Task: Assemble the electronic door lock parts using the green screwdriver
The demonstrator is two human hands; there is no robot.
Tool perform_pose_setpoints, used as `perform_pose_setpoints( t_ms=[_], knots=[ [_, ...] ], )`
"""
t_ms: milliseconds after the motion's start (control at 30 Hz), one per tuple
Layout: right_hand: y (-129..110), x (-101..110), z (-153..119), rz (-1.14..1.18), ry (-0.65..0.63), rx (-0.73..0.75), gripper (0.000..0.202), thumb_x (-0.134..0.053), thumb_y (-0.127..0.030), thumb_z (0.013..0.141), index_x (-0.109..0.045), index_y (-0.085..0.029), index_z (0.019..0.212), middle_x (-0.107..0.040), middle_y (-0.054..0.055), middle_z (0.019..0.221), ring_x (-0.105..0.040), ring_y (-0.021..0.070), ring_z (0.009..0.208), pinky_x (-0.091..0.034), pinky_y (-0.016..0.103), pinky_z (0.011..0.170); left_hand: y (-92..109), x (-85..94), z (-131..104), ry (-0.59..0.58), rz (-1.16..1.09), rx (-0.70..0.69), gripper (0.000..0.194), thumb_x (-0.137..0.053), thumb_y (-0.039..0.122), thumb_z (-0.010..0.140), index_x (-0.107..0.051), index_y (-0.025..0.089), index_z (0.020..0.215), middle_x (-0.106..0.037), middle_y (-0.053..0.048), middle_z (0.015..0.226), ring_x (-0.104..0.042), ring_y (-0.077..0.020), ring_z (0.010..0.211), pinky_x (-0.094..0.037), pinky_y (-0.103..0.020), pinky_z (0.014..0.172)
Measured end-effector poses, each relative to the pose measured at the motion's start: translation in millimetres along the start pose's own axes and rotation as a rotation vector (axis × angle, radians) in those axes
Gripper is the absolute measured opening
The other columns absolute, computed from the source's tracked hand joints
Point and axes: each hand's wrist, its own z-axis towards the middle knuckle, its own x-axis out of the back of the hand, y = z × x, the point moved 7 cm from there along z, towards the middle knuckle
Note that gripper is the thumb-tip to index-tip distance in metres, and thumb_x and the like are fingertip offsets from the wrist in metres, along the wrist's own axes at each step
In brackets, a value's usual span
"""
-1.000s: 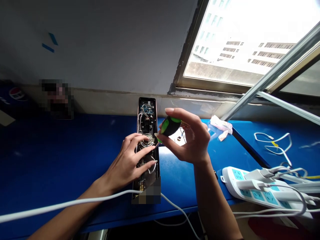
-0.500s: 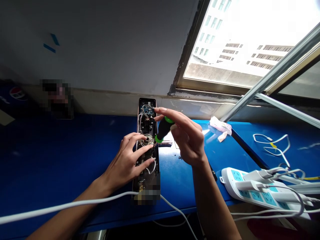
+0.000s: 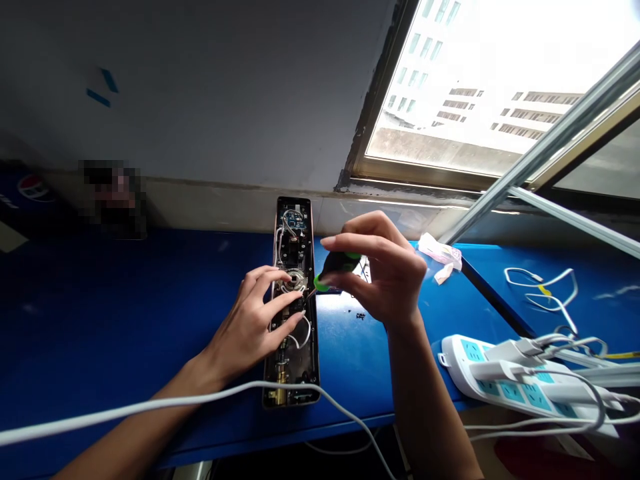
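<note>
A long black device casing [image 3: 309,363] lies open on the table, with a circuit board, wires and a round metal part [image 3: 295,280] inside. My left hand [image 3: 260,307] rests over its left side, fingers spread, the tips at the round part and just below it. In my right hand [image 3: 385,267] is a black and green screwdriver [image 3: 337,268], pinched between thumb and fingers. The screwdriver slants down to the left, and its thin shaft reaches over the casing's right edge near my left fingertips. Exactly what its tip touches is too small to tell.
Several tiny dark pieces, likely screws [image 3: 361,316], lie right of the casing on the blue table [image 3: 200,293]. A white cable [image 3: 210,395] crosses over the casing's near end. To the right are a power strip [image 3: 505,380] with plugs, crumpled tissue [image 3: 439,252] and a metal frame [image 3: 565,133].
My right hand has moved right and its fingers have curled. The screwdriver has tilted flatter, its handle swinging away from the casing. My left hand has stayed nearly still.
</note>
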Motion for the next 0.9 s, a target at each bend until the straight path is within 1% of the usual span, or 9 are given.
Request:
perform_pose_setpoints(
  t_ms=[167, 267, 367, 433, 533, 633, 733, 800, 900],
  knots=[
    [5.8, -7.9, -0.5, 0.083, -0.095, -0.119, 0.036, -0.055, -0.024, 0.105, -0.070, -0.033, 0.137, -0.070, 0.006, 0.130, -0.071, 0.0228, 0.114, -0.064, 0.044, 0.093, 0.2, 1.1, 0.6, 0.015, -0.009, -0.002, 0.024, -0.070, 0.027, 0.099, -0.076, 0.019, 0.121, -0.056, -0.013, 0.131, -0.046, -0.0338, 0.133, -0.049, -0.057, 0.112],
    [6.6, -6.8, -0.6, 0.101, -0.056, -0.099, 0.040, -0.069, -0.017, 0.098, -0.072, -0.035, 0.134, -0.075, 0.004, 0.119, -0.074, 0.0210, 0.104, -0.066, 0.040, 0.086, -0.5, 0.9, 0.3, 0.014, -0.004, 0.003, 0.024, -0.070, 0.027, 0.099, -0.076, 0.019, 0.121, -0.056, -0.013, 0.131, -0.046, -0.0339, 0.133, -0.050, -0.056, 0.111],
    [1.7, -2.5, 0.1, -0.046, -0.009, -0.010, 0.039, -0.084, -0.028, 0.087, -0.077, -0.035, 0.124, -0.071, 0.002, 0.104, -0.071, 0.0187, 0.094, -0.064, 0.035, 0.078, -1.7, 0.8, 0.1, 0.020, 0.001, 0.012, 0.024, -0.070, 0.027, 0.098, -0.076, 0.019, 0.121, -0.056, -0.013, 0.131, -0.046, -0.0339, 0.134, -0.050, -0.055, 0.111],
    [2.9, -4.2, 0.5, -0.048, -0.044, -0.050, 0.032, -0.070, -0.035, 0.099, -0.074, -0.033, 0.130, -0.071, 0.004, 0.113, -0.071, 0.0203, 0.102, -0.064, 0.039, 0.085, -1.8, 0.5, 0.2, 0.019, -0.003, 0.013, 0.024, -0.070, 0.026, 0.098, -0.076, 0.019, 0.121, -0.056, -0.013, 0.131, -0.046, -0.0336, 0.134, -0.049, -0.055, 0.112],
    [7.7, -9.8, -0.6, 0.089, -0.120, -0.156, 0.038, -0.049, -0.025, 0.108, -0.066, -0.032, 0.142, -0.071, 0.006, 0.132, -0.071, 0.0232, 0.117, -0.062, 0.048, 0.100, -0.9, 0.8, 0.6, 0.021, -0.008, 0.008, 0.024, -0.070, 0.024, 0.098, -0.076, 0.019, 0.121, -0.057, -0.013, 0.131, -0.047, -0.0334, 0.133, -0.048, -0.054, 0.113],
    [7.9, -7.2, -0.7, 0.071, -0.086, -0.116, 0.039, -0.071, -0.025, 0.098, -0.071, -0.037, 0.134, -0.075, 0.003, 0.115, -0.074, 0.0206, 0.100, -0.066, 0.041, 0.086, 0.0, 2.1, 0.5, 0.028, -0.004, 0.007, 0.024, -0.070, 0.025, 0.098, -0.076, 0.019, 0.121, -0.057, -0.013, 0.132, -0.047, -0.0334, 0.133, -0.050, -0.055, 0.112],
    [5.4, -1.9, -0.3, -0.035, -0.025, -0.053, 0.037, -0.083, -0.043, 0.087, -0.077, -0.038, 0.123, -0.065, 0.001, 0.097, -0.067, 0.0175, 0.087, -0.064, 0.036, 0.072, 0.6, 2.7, 0.1, 0.030, 0.001, 0.008, 0.025, -0.070, 0.025, 0.098, -0.075, 0.020, 0.122, -0.056, -0.013, 0.133, -0.047, -0.0336, 0.133, -0.051, -0.055, 0.110],
    [5.2, -3.8, -0.1, -0.027, -0.052, -0.081, 0.031, -0.069, -0.045, 0.098, -0.076, -0.035, 0.127, -0.065, 0.004, 0.105, -0.067, 0.0198, 0.098, -0.063, 0.040, 0.082, 1.0, 2.4, 0.0, 0.028, 0.001, 0.007, 0.026, -0.070, 0.024, 0.098, -0.075, 0.020, 0.122, -0.056, -0.013, 0.133, -0.047, -0.0336, 0.133, -0.051, -0.055, 0.110],
    [5.5, -10.7, -0.3, 0.090, -0.127, -0.129, 0.037, -0.050, -0.025, 0.108, -0.069, -0.034, 0.138, -0.070, 0.006, 0.126, -0.068, 0.0230, 0.118, -0.061, 0.047, 0.099, 1.7, 1.6, 0.2, 0.028, 0.001, 0.002, 0.026, -0.070, 0.024, 0.098, -0.075, 0.020, 0.123, -0.056, -0.013, 0.133, -0.047, -0.0338, 0.133, -0.050, -0.055, 0.111]
  ],
)
